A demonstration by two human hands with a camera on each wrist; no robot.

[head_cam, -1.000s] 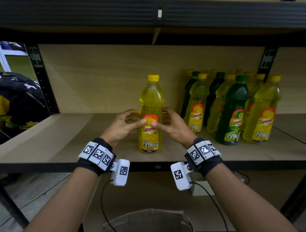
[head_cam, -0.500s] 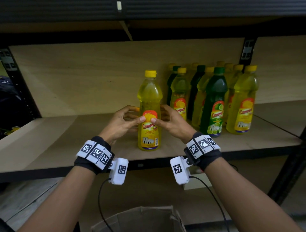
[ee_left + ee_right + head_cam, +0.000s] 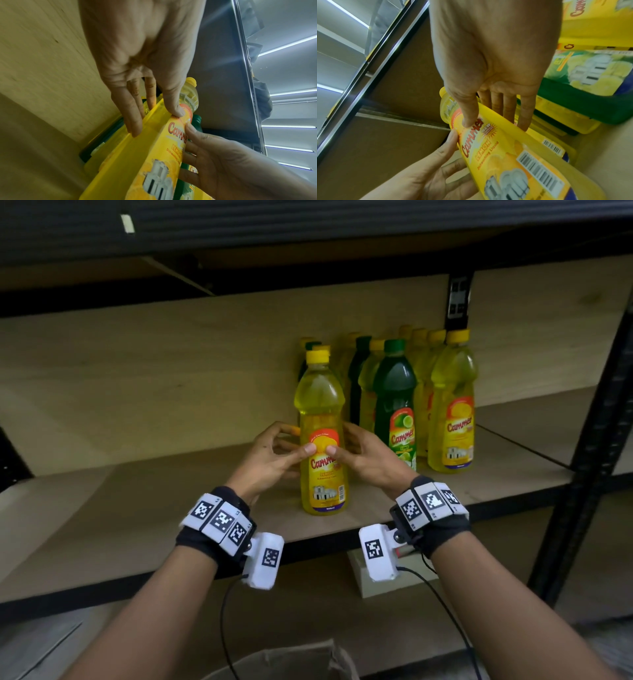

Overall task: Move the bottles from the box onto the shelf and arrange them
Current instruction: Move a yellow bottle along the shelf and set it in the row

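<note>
A yellow Cammer bottle [image 3: 322, 405] stands upright near the front of the wooden shelf [image 3: 137, 508]. My left hand [image 3: 298, 440] grips it from the left and my right hand [image 3: 342, 440] from the right. Both thumbs press the front label and the fingers curl behind. The left wrist view shows my left hand [image 3: 156, 121] pinching the bottle [image 3: 149, 155]. The right wrist view shows my right hand [image 3: 495, 124] round the same bottle [image 3: 505, 155]. Just behind and to the right stands a cluster of several bottles, among them a green one [image 3: 395, 405] and a yellow one [image 3: 452, 412].
The cardboard box [image 3: 291, 662] sits below at the bottom edge of the head view. A black shelf upright [image 3: 589, 440] rises at the right. The upper shelf's dark edge [image 3: 308, 227] hangs overhead. Bare shelf board stretches to the left of the held bottle.
Both hands have slid the yellow bottle to the right, from well apart to directly in front of the cluster's left row. The grip is the same.
</note>
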